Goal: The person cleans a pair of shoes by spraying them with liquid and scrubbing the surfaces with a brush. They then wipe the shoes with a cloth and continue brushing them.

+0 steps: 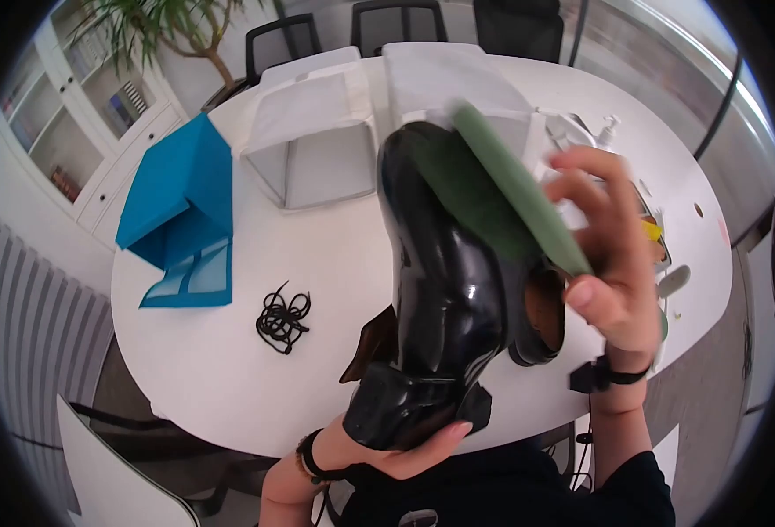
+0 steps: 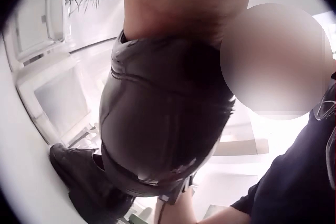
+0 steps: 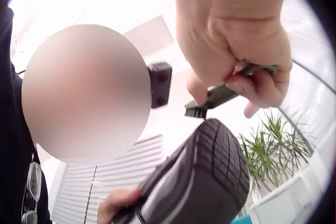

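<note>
A glossy black shoe (image 1: 436,263) is held up, its toe away from the body and its heel low. My left hand (image 1: 409,452) grips it near the heel; in the left wrist view the shoe (image 2: 163,113) hides the fingers. My right hand (image 1: 612,255) pinches a green brush (image 1: 519,189) beside the toe end. In the right wrist view, my right hand (image 3: 241,61) curls round the brush (image 3: 220,96), its dark bristles just above the toe of the shoe (image 3: 205,176). Whether they touch is unclear.
A second black shoe (image 1: 537,329) stands on the white table (image 1: 344,386) behind the held one. Coiled black laces (image 1: 284,321) lie left, near a blue fabric box (image 1: 181,193). White fabric boxes (image 1: 308,123) stand at the back; small items and a pump bottle (image 1: 610,132) are right.
</note>
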`<state>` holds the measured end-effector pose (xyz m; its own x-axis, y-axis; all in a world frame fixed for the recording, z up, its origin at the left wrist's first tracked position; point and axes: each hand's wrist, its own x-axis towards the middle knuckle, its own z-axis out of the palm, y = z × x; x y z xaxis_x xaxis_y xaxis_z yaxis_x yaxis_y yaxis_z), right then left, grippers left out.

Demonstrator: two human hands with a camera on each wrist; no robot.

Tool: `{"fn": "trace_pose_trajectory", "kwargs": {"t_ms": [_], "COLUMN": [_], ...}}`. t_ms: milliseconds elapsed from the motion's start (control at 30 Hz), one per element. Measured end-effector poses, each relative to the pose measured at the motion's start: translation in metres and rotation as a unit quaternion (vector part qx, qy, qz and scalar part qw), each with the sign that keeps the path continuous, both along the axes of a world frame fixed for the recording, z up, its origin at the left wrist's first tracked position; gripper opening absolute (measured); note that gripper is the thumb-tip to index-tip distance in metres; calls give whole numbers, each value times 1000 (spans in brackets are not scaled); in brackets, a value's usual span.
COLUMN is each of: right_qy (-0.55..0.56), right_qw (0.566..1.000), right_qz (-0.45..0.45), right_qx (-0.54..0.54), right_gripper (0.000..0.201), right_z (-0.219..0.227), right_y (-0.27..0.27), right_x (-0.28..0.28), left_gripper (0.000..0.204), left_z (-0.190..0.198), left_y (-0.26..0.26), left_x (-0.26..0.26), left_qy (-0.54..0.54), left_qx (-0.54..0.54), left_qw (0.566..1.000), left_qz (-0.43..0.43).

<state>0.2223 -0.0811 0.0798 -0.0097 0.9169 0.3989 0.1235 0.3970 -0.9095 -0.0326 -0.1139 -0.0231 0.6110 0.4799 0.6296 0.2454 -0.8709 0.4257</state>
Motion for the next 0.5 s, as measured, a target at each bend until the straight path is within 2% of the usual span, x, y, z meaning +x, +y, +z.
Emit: {"fn": "trace_pose_trajectory", "kwargs": {"t_ms": [33, 67, 100, 133, 167, 200, 267, 300, 367, 400, 433, 500], "right_qy": [-23, -45, -107, -166, -185, -187, -282, -296, -303, -309, -309, -259], "right_qw": [997, 990, 967, 928, 936, 936, 914, 914, 913, 911, 911, 922], "right_qz": [-23, -47, 5, 55, 17, 19, 56, 32, 35, 37, 38, 68], "right_qx": [64, 128, 230, 328, 299, 296, 286, 274, 272, 270, 269, 279], "right_gripper": [82, 71, 62, 54, 44, 44, 41, 36, 35, 33, 33, 29], "right_z": [-9, -17, -16, -13, -5, 1, 9, 11, 12, 12, 11, 9], "right_y": [-6, -11, -7, -4, -16, -21, -28, -32, -34, -34, -33, -30], "right_x": [4, 11, 24, 32, 29, 33, 48, 50, 55, 57, 55, 49], "left_gripper": [29, 29, 30, 29, 32, 34, 35, 35, 35, 36, 36, 37], "left_z": [-5, -13, -19, -23, -32, -42, -46, -52, -50, -52, -52, -53], "left_y": [2, 7, 9, 6, 6, 8, 11, 3, 4, 15, 20, 25], "left_x": [-1, -1, 0, 2, -3, -8, -7, -14, -17, 18, 16, 22], "left_qy": [-2, 12, 26, 1, 119, 233, 230, 230, 229, 230, 230, 231], "left_qx": [-4, 80, 161, 132, 282, 421, 420, 422, 428, 430, 433, 438], "left_qw": [1000, 997, 987, 991, 952, 877, 878, 877, 874, 873, 871, 868], "left_qz": [10, 7, 2, 7, 5, 0, 3, 7, 16, 20, 24, 31]}}
